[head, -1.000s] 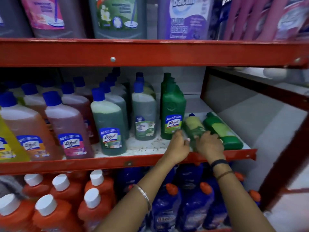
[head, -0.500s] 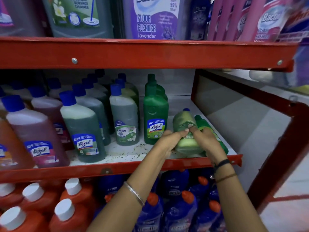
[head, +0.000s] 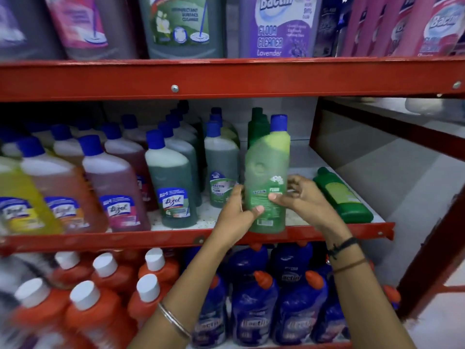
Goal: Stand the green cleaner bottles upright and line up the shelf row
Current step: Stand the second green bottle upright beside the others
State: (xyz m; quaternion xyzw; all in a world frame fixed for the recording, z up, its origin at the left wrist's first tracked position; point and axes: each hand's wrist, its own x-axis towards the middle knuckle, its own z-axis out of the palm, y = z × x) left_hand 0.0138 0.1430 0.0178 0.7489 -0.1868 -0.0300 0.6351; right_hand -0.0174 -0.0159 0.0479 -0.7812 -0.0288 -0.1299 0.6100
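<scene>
A light green cleaner bottle with a blue cap point(head: 267, 172) stands nearly upright at the front of the middle shelf point(head: 176, 239), held from both sides. My left hand point(head: 235, 212) grips its lower left side and my right hand point(head: 299, 197) its right side. A dark green bottle point(head: 342, 195) lies on its side on the shelf, just right of my right hand. Behind the held bottle stands a dark green upright bottle point(head: 256, 127), mostly hidden.
Rows of blue-capped bottles point(head: 173, 177) in green, pink and yellow fill the shelf to the left. A red upright post point(head: 314, 127) bounds the shelf on the right. Large bottles stand on the shelf above, orange and blue bottles point(head: 254, 303) below.
The light green bottle lay on its side one second ago; both hands took hold of it and tipped it up until it stands nearly upright. The dark green bottle beside it stayed lying.
</scene>
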